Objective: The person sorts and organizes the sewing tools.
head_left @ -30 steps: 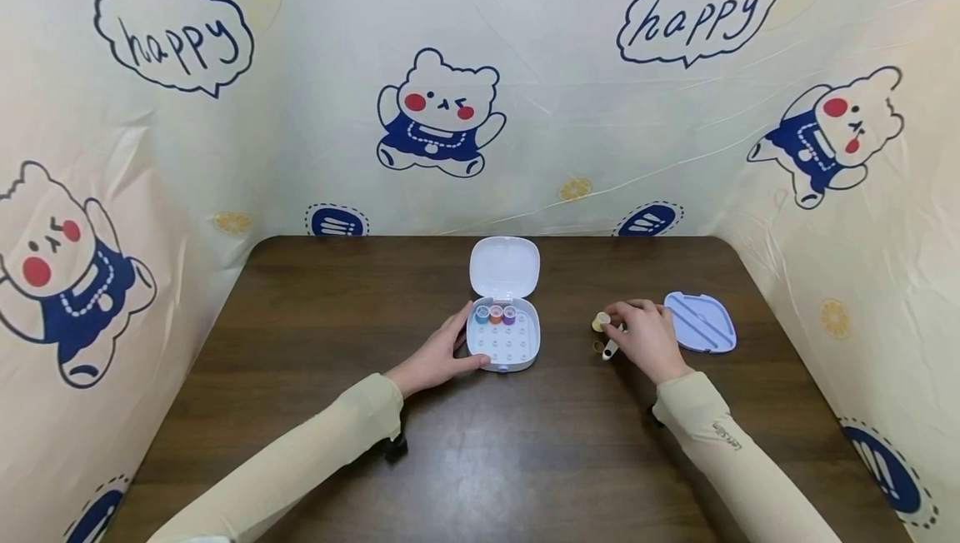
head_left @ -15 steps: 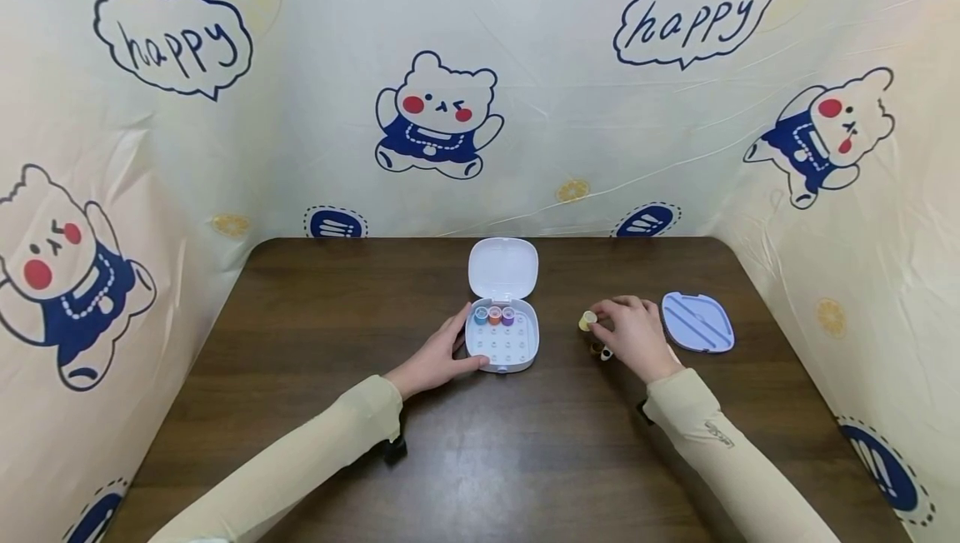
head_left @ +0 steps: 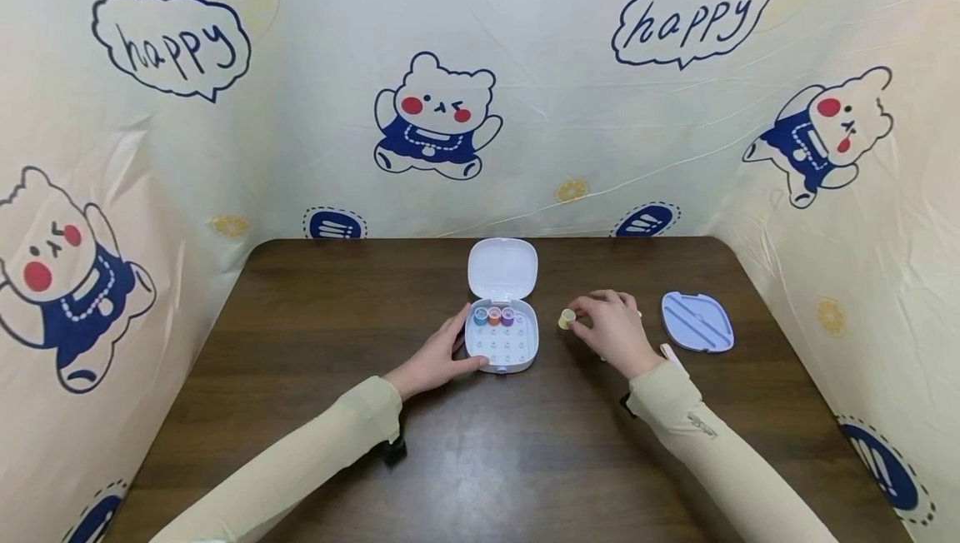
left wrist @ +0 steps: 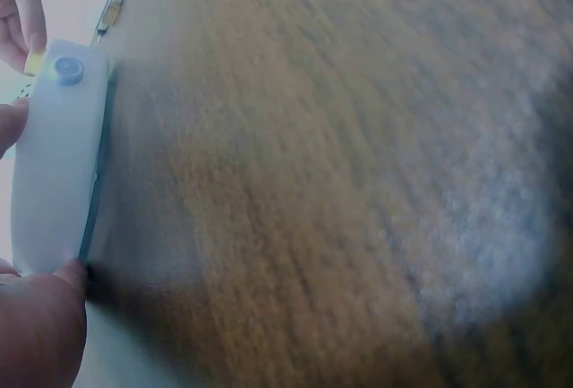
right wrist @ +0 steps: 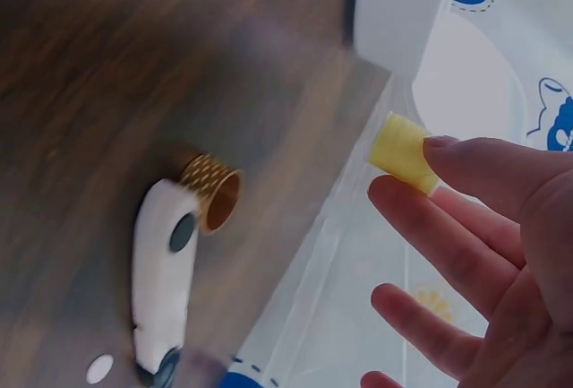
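My left hand holds the white sewing box at its left side, thumb at the front corner and fingers along the side. The lid stands open at the back. Inside, a blue spool, an orange spool and a purple spool sit along the back row of pegs. To the right of the box, my right hand pinches a yellow thread spool between thumb and index finger, its other fingers spread. In the left wrist view, the box's front wall shows a round latch.
Below the right hand, a gold thimble lies against a small white tool with dark round spots. A white, button-like disc lies close by. Farther right on the brown table is a flat lavender tray.
My right hand has carried the yellow spool leftward, closer to the box, passing over the thimble and white tool. The left hand and the box stay in place.
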Motion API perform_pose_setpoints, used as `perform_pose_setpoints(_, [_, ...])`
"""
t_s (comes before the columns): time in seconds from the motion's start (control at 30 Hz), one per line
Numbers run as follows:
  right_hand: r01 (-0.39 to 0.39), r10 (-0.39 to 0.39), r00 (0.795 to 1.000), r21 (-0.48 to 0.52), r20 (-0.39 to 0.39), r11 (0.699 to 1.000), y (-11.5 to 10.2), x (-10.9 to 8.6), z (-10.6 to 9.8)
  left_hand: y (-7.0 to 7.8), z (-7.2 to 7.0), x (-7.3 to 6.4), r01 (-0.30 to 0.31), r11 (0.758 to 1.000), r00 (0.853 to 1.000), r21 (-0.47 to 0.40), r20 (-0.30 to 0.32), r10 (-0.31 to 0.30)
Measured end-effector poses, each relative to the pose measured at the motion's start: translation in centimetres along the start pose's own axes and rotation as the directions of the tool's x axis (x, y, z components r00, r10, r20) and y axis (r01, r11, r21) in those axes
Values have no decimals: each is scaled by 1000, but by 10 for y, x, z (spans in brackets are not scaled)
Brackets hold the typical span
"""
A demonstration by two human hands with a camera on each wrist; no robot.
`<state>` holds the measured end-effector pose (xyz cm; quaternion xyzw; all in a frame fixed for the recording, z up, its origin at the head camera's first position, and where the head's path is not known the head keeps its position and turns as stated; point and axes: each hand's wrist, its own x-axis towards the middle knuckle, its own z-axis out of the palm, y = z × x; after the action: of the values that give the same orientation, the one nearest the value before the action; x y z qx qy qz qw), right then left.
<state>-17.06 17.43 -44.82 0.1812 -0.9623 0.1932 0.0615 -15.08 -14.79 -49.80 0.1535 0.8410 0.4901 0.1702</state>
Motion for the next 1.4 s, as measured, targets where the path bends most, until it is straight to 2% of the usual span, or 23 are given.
perform_pose_setpoints(0.37, [38, -38, 999, 10, 9, 999, -18, 13, 6, 0, 0, 0, -9, 1000, 1000, -23, 0, 9])
perform_pose_setpoints(0.57, [55, -56, 998, 33, 2, 998, -25, 18, 10, 0, 1, 0, 1, 1000, 1000, -14, 4, -1])
perform_pose_setpoints(0.73, [87, -87, 996, 14, -12, 996, -31, 21, 11, 0, 1, 1, 18, 1000, 1000, -9, 6, -18])
perform_pose_setpoints(0.9, [77, -77, 997, 20, 14, 997, -39, 27, 13, -1, 0, 0, 35, 999, 999, 4, 6, -35])
perform_pose_setpoints(1.23, [90, -90, 996, -5, 12, 996, -46, 32, 21, -2, 1, 1, 15, 1000, 1000, -17, 1, -15])
perform_pose_setpoints(1.4, [93, -93, 995, -36, 21, 995, -48, 35, 25, -1, 0, 1, 21, 1000, 1000, 0, 4, -21])
